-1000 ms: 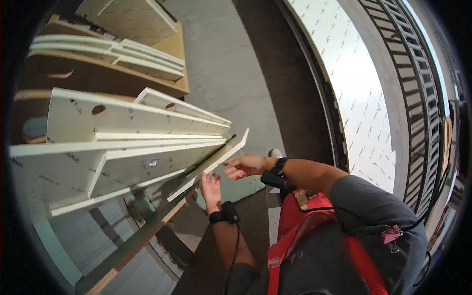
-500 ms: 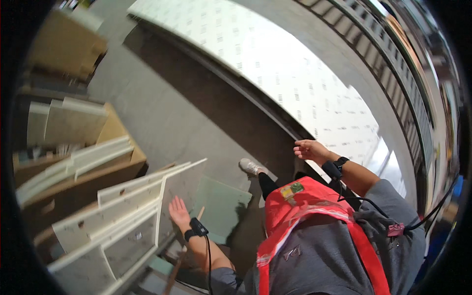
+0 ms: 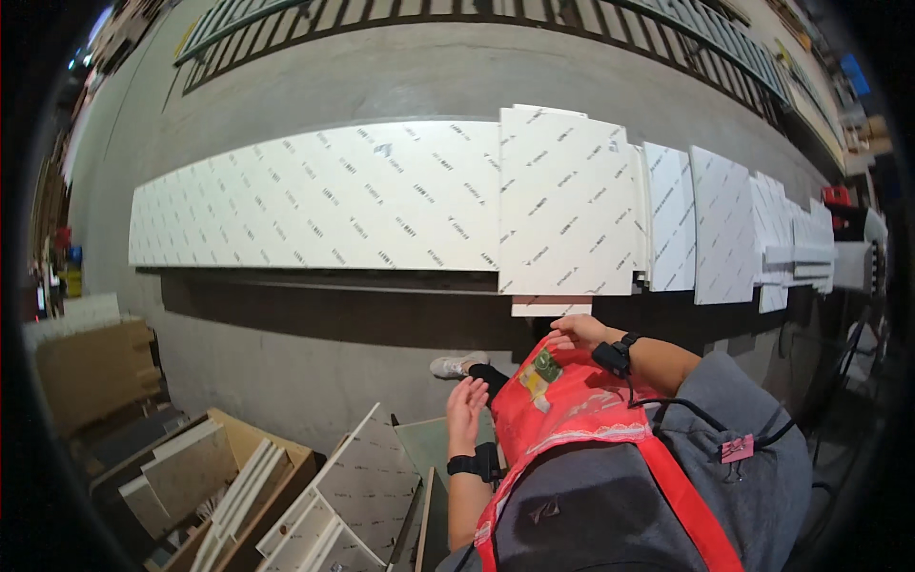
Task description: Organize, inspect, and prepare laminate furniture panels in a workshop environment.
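Note:
My left hand is raised in front of my body, its fingers loosely bent and open, with nothing in it. My right hand hangs before the red apron, also empty, its fingers loosely apart. Just beyond the right hand is the edge of a pinkish board, jutting out from under a white panel covered with rows of print. That panel lies over the right end of a long white sheet, which has the same kind of print. Neither hand visibly touches a board.
Smaller white panels lie in a row at the right. At lower left stand a wooden crate with offcuts and several upright panels. Cardboard-coloured sheets are stacked farther left. A metal railing runs along the back.
The view has turned right, so the long sheet now lies across in front, and the panels at the right have come into sight. My left hand has come nearer my right.

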`<state>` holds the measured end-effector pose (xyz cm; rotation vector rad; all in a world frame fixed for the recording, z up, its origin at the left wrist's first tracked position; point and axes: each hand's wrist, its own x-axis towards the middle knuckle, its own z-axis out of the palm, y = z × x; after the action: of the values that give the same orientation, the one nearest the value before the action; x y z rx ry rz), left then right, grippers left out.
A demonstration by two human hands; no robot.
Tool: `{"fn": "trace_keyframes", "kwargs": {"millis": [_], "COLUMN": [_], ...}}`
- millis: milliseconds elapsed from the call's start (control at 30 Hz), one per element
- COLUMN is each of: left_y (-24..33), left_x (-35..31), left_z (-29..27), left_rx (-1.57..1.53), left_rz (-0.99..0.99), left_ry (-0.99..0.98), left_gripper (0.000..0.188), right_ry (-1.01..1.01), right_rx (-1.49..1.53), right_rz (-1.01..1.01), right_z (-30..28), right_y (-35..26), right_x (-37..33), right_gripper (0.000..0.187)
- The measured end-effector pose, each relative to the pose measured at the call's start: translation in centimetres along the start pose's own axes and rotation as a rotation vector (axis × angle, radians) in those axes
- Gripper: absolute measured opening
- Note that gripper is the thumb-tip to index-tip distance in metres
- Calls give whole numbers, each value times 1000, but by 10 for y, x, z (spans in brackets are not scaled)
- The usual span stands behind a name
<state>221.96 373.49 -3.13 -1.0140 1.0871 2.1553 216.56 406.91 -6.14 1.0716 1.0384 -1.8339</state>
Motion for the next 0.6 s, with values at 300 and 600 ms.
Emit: {"fn": "trace_keyframes", "kwargs": {"millis": [300,600], "left_y": [-15,-28], "left_x": [125,290], "left_z": [78,108], "left_rx": [387,839], "left_rz": [-153,-117], "left_ry": [-6,234], "left_gripper": [27,65], "right_ry": [339,532], "right_rx": [154,112], "right_rz": [-247,-307], "right_z": [-194,-321], "right_y": [-14,9], "right_x": [-17,94], "right_gripper": [27,24]}}
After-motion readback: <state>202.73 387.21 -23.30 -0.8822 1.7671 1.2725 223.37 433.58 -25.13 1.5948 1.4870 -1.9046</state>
